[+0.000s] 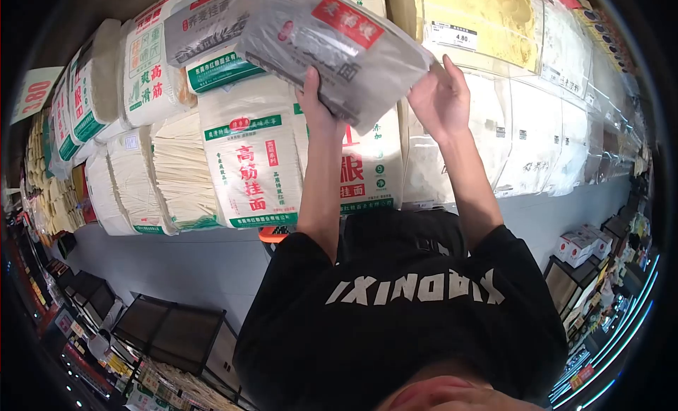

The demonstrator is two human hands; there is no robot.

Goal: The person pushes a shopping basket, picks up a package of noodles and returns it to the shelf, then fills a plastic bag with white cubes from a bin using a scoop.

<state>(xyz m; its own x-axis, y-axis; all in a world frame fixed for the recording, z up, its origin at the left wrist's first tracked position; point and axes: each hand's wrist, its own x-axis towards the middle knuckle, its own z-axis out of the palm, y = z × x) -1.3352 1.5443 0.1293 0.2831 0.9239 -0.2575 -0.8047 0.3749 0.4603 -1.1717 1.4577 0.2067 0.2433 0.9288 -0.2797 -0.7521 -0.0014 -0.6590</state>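
Note:
A large plastic pack of grey dried noodles [353,47] with a red label is tilted above the noodle display at the top of the head view. My left hand [321,104] grips its near left edge, thumb on top and the other fingers hidden underneath. At the pack's right end, my right hand [441,104] holds the corner, its fingers partly hidden behind the plastic. Below and left of the pack, a white noodle pack [247,167] with red and green print stands in the display. Another grey noodle pack [205,30] lies behind, to the left.
Several white noodle packs [148,72] are stacked on the left, beside a price sign [35,93]. To the right, clear-lidded bins [487,30] hold yellow and white powdery goods, with a price tag [454,37]. A dark-framed stand [169,333] is at lower left.

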